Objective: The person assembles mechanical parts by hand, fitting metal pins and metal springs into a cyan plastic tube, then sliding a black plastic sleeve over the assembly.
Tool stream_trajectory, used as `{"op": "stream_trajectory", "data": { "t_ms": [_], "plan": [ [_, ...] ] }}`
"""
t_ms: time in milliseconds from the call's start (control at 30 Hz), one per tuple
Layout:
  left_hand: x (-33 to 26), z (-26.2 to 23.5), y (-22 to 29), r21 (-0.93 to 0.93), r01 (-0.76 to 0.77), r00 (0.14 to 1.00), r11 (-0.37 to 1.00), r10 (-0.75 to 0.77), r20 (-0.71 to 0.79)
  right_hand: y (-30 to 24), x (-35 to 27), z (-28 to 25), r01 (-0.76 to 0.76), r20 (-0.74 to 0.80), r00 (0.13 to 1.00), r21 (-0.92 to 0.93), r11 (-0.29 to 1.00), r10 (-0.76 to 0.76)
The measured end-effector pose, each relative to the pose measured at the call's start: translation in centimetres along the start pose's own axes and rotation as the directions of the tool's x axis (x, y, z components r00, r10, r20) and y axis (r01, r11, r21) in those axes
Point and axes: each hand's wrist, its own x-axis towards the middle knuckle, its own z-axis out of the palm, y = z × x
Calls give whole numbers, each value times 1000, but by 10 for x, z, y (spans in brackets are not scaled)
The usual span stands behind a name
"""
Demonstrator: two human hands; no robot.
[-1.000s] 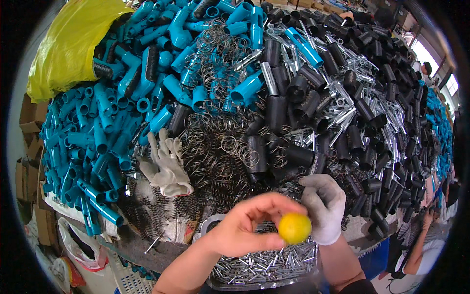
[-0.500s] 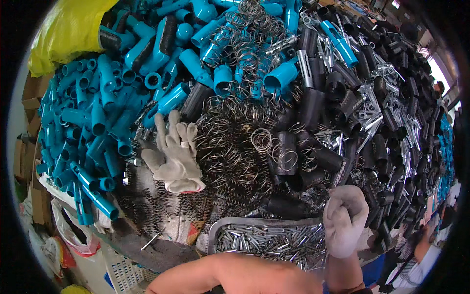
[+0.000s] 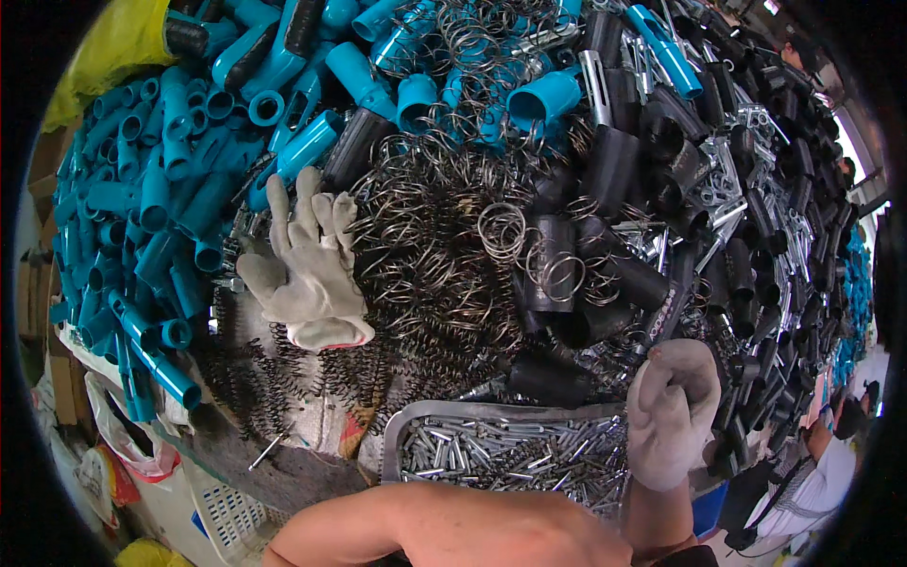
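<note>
My right hand (image 3: 669, 416) wears a pale grey work glove and is raised at the right end of the tray. Its fingers are curled into a fist, and nothing shows in them. My bare left hand (image 3: 557, 531) reaches across the lower edge toward my right wrist; its fingers are hidden. The grey tray (image 3: 391, 444) behind my left arm holds many small metal pins (image 3: 529, 454). An empty matching glove (image 3: 316, 274) lies palm up at the left, beside small dark springs (image 3: 250, 383) and larger wire springs (image 3: 444, 255).
Teal tubular housings (image 3: 156, 198) are heaped at the left and back. Black sleeves (image 3: 609, 170) and silver metal parts (image 3: 746, 198) are piled on the right. Yellow plastic (image 3: 104, 66) covers the back left corner. A white perforated basket (image 3: 231, 515) stands below the table edge.
The view has shifted, so the piles and the loose glove sit a little higher and farther left. My gloved right hand stays curled, with my left arm still across the front.
</note>
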Motion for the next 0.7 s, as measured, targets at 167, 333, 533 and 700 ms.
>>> {"op": "stream_trajectory", "data": {
  "t_ms": [167, 333, 533, 700],
  "plan": [
    [1, 1, -4, 21, -63, 998, 998, 64, -30, 2, 0, -3, 20, 3, 1000, -29, 999, -20],
    [6, -2, -4, 80, -137, 990, 987, 139, -15, -1, 0, -2, -17, 2, 1000, -2, 1000, 17],
    [15, -3, 0, 24, -96, 994, 995, 97, -42, -1, 0, -4, 5, -6, 1000, -28, 1000, -5],
    [10, -2, -7, -40, -81, 993, 996, 77, -93, -1, -1, -5, -51, 37, 998, 39, 998, 49]
  ]
}}
